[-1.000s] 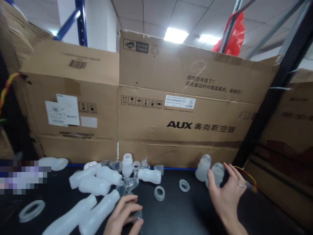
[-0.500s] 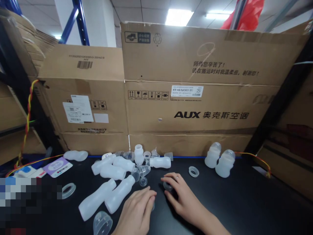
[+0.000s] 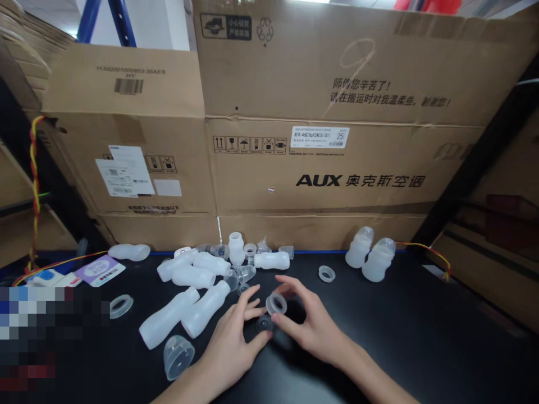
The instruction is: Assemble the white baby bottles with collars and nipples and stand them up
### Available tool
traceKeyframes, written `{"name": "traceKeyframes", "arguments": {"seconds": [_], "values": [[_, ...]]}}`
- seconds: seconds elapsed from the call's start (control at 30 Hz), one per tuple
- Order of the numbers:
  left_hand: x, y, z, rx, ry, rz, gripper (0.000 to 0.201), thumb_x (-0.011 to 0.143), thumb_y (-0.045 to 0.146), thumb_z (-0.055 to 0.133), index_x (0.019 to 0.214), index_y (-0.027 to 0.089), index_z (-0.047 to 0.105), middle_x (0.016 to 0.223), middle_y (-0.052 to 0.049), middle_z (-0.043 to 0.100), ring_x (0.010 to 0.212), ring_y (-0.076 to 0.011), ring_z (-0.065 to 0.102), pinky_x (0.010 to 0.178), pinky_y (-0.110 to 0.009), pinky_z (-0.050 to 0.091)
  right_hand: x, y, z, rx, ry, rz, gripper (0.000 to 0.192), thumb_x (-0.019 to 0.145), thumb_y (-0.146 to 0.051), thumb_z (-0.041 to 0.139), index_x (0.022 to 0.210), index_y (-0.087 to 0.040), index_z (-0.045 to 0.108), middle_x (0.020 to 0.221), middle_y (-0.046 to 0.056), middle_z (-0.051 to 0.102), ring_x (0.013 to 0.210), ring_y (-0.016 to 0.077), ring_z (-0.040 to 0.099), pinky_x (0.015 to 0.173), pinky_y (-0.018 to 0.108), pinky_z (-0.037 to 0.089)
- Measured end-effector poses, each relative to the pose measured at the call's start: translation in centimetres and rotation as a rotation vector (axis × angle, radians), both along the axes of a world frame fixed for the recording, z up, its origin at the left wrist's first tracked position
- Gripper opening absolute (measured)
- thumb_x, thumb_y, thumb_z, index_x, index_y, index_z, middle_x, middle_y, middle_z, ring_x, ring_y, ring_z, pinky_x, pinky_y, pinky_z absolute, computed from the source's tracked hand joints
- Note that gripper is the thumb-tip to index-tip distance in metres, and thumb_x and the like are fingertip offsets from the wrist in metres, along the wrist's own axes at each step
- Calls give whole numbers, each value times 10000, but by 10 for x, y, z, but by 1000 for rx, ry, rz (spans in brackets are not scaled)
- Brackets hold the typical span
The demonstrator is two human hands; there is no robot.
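My right hand (image 3: 314, 320) pinches a translucent screw ring (image 3: 277, 303) between thumb and fingers, its opening tilted toward me. Just left of it, my left hand (image 3: 233, 334) has its thumb and fingers around a small clear silicone nipple (image 3: 264, 324), right below the ring. The left index finger is raised. Beyond the left hand, another small clear nipple (image 3: 243, 289) lies partly hidden on the black table (image 3: 379, 342). A clear dome cap (image 3: 178, 357) rests beside my left forearm.
White bottles (image 3: 168, 318) lie in a group at the left, with clear parts (image 3: 246, 273) behind. Another ring (image 3: 327, 274) lies right of centre. Two capped bottles (image 3: 379, 261) stand at the back right. A cardboard wall (image 3: 252, 193) closes off the back.
My right hand has lifted the ring off the table and tilted it. My left hand has turned and opened its fingers around the nipple, bringing it near the ring. The camera has tilted downward.
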State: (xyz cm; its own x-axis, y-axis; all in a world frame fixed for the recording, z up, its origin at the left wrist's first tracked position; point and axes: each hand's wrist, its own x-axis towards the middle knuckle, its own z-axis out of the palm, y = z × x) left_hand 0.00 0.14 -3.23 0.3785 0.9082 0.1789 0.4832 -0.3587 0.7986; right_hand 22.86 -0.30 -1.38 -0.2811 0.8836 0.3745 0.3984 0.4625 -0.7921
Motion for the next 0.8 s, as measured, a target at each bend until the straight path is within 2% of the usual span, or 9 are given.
{"name": "traceKeyframes", "arguments": {"seconds": [0.1, 0.27, 0.33, 0.4, 0.57, 0.63, 0.7, 0.8], "values": [[2, -1, -2, 21, -4, -31, 858, 862, 234, 736, 1581, 324, 276, 1387, -92, 719, 1443, -302, 537, 1213, -587, 388, -12, -10, 5, 32, -31, 57, 668, 913, -248, 734, 1497, -344, 423, 1260, 27, 667, 1158, 223, 619, 1068, 421, 469], [-1, -5, 2, 169, -9, -28, 838, 825, 148, 689, 1561, 321, 328, 1562, -112, 536, 1436, -304, 531, 1206, -549, 428, -19, -12, 1, 63, -124, 40, 711, 885, -165, 709, 1513, -315, 412, 1306, 55, 632, 1210, 245, 568, 1083, 434, 461], [-4, -7, 7, 262, -10, -52, 848, 782, 75, 637, 1544, 322, 362, 1563, -96, 519, 1443, -305, 512, 1214, -550, 419, -19, -11, -2, 34, -150, 52, 762, 882, -162, 700, 1550, -300, 361, 1310, 65, 631, 1213, 252, 563, 1095, 447, 451], [-5, -9, 14, 337, -19, -72, 831, 739, 29, 597, 1500, 315, 429, 1510, -82, 559, 1410, -302, 536, 1203, -541, 434, -19, -11, -5, 1, -177, 74, 824, 875, -172, 704, 1584, -289, 300, 1309, 70, 638, 1210, 260, 561, 1107, 464, 437], [0, -6, 22, 354, 43, -7, 351, 860, 143, 638, 1189, 266, 653, 1225, -75, 694, 1168, -273, 669, 1026, -467, 574, -17, -13, -5, -41, -223, 96, 970, 833, -181, 722, 1632, -273, 179, 1343, 86, 616, 1229, 273, 549, 1149, 515, 388], [2, -5, 20, 328, 94, 25, 255, 863, 181, 666, 1105, 258, 691, 1177, -75, 702, 1127, -275, 683, 991, -464, 590, -15, -14, -2, -29, -222, 102, 1040, 795, -141, 715, 1643, -275, 128, 1434, 104, 549, 1303, 280, 510, 1174, 524, 364], [2, -5, 18, 308, 137, 32, 210, 859, 199, 677, 1058, 257, 713, 1170, -76, 702, 1124, -280, 686, 995, -471, 588, -13, -14, 3, 4, -198, 103, 987, 791, -104, 674, 1626, -277, 177, 1495, 114, 490, 1363, 278, 470, 1187, 521, 351], [0, -7, 20, 302, 161, 8, 249, 855, 202, 675, 1094, 259, 711, 1210, -82, 685, 1152, -281, 672, 1025, -474, 574, -13, -14, 10, 68, -179, 92, 621, 863, -149, 655, 1446, -276, 483, 1429, 100, 537, 1338, 275, 487, 1156, 496, 387]]}}
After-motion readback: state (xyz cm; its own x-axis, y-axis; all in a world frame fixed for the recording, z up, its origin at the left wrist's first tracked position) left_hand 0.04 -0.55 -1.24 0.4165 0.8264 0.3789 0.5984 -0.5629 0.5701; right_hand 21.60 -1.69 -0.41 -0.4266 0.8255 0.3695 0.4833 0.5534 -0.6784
